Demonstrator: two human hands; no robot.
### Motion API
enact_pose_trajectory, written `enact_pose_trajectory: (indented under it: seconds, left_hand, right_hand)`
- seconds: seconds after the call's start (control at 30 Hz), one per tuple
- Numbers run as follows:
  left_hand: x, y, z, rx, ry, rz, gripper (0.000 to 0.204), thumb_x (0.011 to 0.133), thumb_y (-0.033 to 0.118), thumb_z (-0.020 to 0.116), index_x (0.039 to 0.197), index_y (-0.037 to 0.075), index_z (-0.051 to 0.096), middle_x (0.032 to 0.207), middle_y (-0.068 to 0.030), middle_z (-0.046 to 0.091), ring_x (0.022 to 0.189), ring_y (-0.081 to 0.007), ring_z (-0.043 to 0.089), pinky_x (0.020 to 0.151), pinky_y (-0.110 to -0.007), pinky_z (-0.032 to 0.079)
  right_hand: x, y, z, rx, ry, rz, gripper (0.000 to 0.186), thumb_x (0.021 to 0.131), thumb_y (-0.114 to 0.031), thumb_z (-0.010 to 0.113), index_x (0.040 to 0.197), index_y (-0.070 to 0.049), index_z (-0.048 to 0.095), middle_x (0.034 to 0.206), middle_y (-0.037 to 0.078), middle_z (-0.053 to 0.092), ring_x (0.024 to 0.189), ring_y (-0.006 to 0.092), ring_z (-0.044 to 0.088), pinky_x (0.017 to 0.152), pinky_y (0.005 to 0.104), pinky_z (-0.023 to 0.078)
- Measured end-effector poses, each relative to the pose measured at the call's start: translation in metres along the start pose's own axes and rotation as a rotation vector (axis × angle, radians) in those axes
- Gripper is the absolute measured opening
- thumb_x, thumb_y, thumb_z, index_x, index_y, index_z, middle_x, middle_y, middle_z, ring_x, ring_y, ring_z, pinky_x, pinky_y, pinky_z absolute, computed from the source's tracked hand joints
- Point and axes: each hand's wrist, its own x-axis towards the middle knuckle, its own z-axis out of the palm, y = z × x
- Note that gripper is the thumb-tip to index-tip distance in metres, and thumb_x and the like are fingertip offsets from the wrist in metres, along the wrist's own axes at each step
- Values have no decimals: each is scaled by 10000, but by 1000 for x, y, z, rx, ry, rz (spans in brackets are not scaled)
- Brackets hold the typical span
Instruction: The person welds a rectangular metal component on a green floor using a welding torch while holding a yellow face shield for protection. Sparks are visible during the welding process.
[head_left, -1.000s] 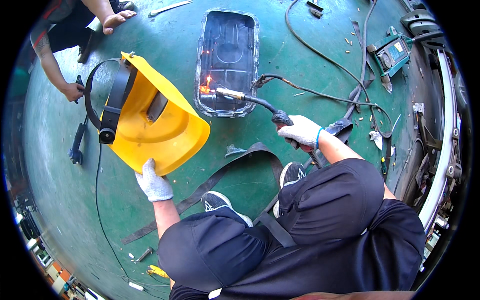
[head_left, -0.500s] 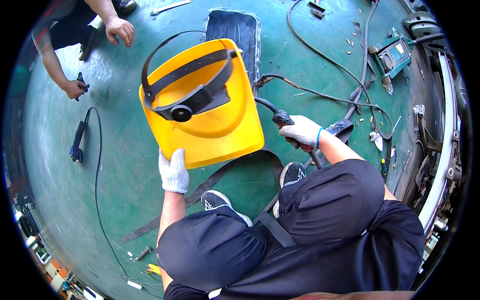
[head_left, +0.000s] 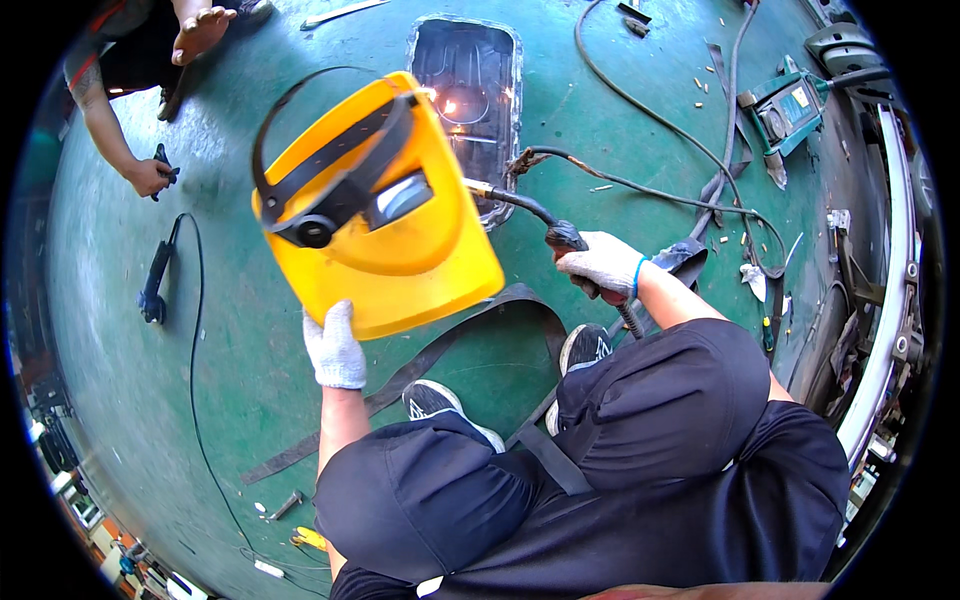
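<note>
Floor [head_left: 620, 140]: green painted surface filling the frame; scraps and cables scattered toward the right edge.
Yellow face shield [head_left: 400, 240]: centre-left of frame, inner side and black headband up toward the camera, tilted. It covers the left part of the metal tray.
Metal tray [head_left: 470, 80]: dark rectangular pan, upper centre, lying flat on the floor; a small bright glow shows inside near its left wall.
Left hand [head_left: 335, 350]: white glove, lower centre-left, fingers clenched on the shield's lower edge, likely on a handle, though the grip itself is hidden.
Right hand [head_left: 605, 268]: white glove, centre-right, fingers wrapped tight around the welding torch handle.
Welding torch [head_left: 520, 205]: black neck running from the right hand up-left toward the tray; its tip sits behind the shield's rim.
Risk: the shield is held away from the eyes while a glow shows at the tray, so arc glare could reach them. The torch tip is close to the shield's plastic edge; heat or spatter could mark it.
Other person [head_left: 150, 175]: upper left, arm reaching to the floor, hand holding a small dark tool; bare skin near spatter.
Hand tool with cord [head_left: 152, 285]: left edge, black, lying on the floor.
Black strap [head_left: 440, 345]: flat strip curving by the shoes [head_left: 440, 405]; a trip hazard.
Green machine [head_left: 790, 105]: upper right, cables trailing from it.
</note>
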Motion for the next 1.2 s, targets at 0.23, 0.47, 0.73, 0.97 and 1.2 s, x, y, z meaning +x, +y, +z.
enact_pose_trajectory:
  seconds: [0.23, 0.47, 0.73, 0.97, 1.2]
  left_hand:
    - [10, 16, -24, -225, 223, 10, 535, 975, 56, 632, 1500, 70, 533, 1385, -126, 651, 1234, -299, 681, 1020, -445, 596]
    - [10, 5, -29, -143, 173, 39, 523, 982, 39, 632, 1496, 32, 532, 1372, -137, 663, 1204, -281, 686, 1017, -413, 583]
    - [0, -4, 7, 44, -134, -14, 524, 1014, 26, 634, 1520, -22, 508, 1376, -128, 675, 1207, -222, 670, 1063, -360, 532]
    - [-1, -7, 17, 60, -204, 27, 529, 1010, 32, 629, 1523, -17, 512, 1367, -117, 678, 1207, -223, 668, 1068, -355, 526]
    - [-3, 2, 14, 13, -81, 29, 485, 997, 36, 639, 1472, -20, 556, 1346, -118, 688, 1188, -226, 676, 1043, -356, 537]
  right_hand:
    - [-2, -2, 1, -37, 14, -5, 283, 922, -326, 725, 1054, -85, 659, 796, 20, 617, 626, 131, 590, 568, 330, 510]
    - [-3, -4, 4, -53, 20, -10, 283, 928, -330, 724, 1004, -73, 632, 795, 28, 623, 625, 136, 596, 564, 338, 518]
    - [0, -2, 5, -43, 34, 7, 273, 929, -315, 726, 1016, -76, 626, 776, 33, 622, 604, 141, 593, 552, 335, 513]
    - [-2, -2, 8, 32, 53, 22, 238, 930, -277, 731, 1010, -75, 633, 770, 36, 620, 588, 145, 587, 543, 334, 497]
    - [0, 0, 7, 22, 32, 26, 251, 931, -282, 732, 1056, -79, 651, 772, 28, 615, 589, 140, 577, 544, 336, 493]
